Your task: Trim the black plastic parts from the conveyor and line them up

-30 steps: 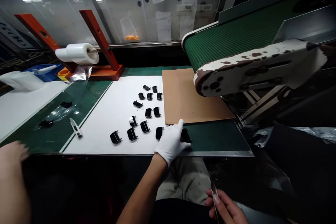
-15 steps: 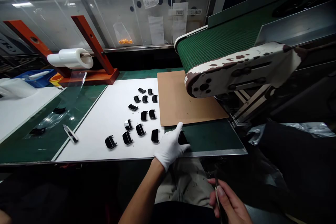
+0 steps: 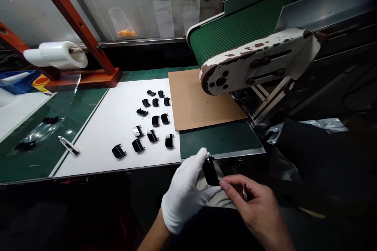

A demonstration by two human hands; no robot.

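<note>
In front of the bench edge, my left hand (image 3: 185,188), in a white glove, is closed on a glossy black plastic part (image 3: 210,171), gripped between thumb and fingers. My bare right hand (image 3: 256,208) comes in from the right, its thumb and index finger touching the part's lower edge. A slim tool (image 3: 245,191), perhaps tweezers, is tucked in that hand; most of it is hidden by the fingers. Several similar black parts (image 3: 119,151) with small prongs lie spread over a white sheet (image 3: 97,137) on the bench, left of my hands.
Brown cardboard (image 3: 206,106) lies right of the sheet, beneath a green conveyor belt (image 3: 232,37). A utility knife (image 3: 68,145) rests at the left. Behind it, a clear film roll (image 3: 55,55) sits on an orange stand (image 3: 85,35). Film-covered black pieces (image 3: 26,146) lie far left.
My left hand has lifted the black part off the bench and brought it closer to me. My right hand has risen to meet it. The view has shifted slightly.
</note>
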